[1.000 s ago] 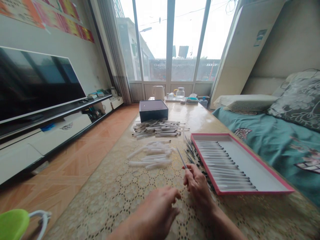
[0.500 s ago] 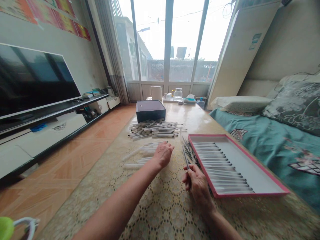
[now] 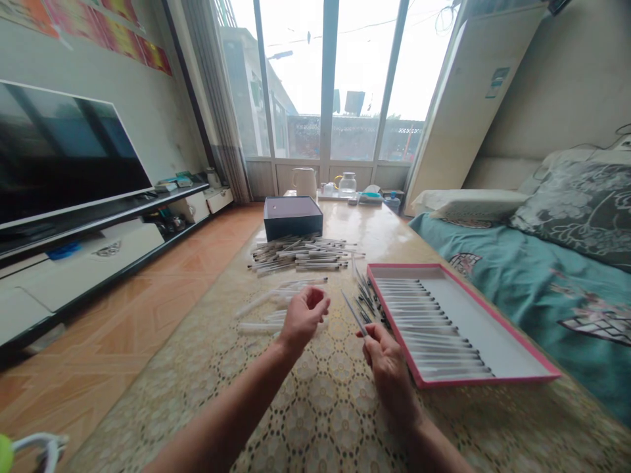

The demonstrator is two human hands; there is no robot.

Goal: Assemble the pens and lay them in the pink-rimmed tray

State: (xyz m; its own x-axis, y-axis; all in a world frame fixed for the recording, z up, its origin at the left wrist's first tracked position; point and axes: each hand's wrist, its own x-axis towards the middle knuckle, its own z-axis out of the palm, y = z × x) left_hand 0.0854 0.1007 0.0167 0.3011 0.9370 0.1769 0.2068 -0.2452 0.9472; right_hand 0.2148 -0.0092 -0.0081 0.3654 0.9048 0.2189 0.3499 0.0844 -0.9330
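Head view: how are the two hands placed?

"Both are over a surface (image 3: 303,427) with a flower-like pattern. The right grip (image 3: 388,358) pinches a slim grey rod (image 3: 353,311) between thumb and fingers. The rod sticks out ahead of that grip, slanting a little to the left."

And the left one?

"The left grip (image 3: 300,317) is to the left of the rod, apart from it. Its fingers curl toward the thumb. I cannot tell whether they pinch anything."

What lies close by?

"Whitish tubes (image 3: 259,326) lie to the left of the left grip and just beyond it. Farther ahead of it is a heap of dark-tipped sticks (image 3: 320,253), with a dark blue box (image 3: 293,228) behind. Ahead of the right grip, loose dark pieces (image 3: 367,299) lie along a pink-rimmed tray (image 3: 493,380). The tray is just right of that grip, and a row of pale sticks (image 3: 419,322) with dark ends lies inside it."
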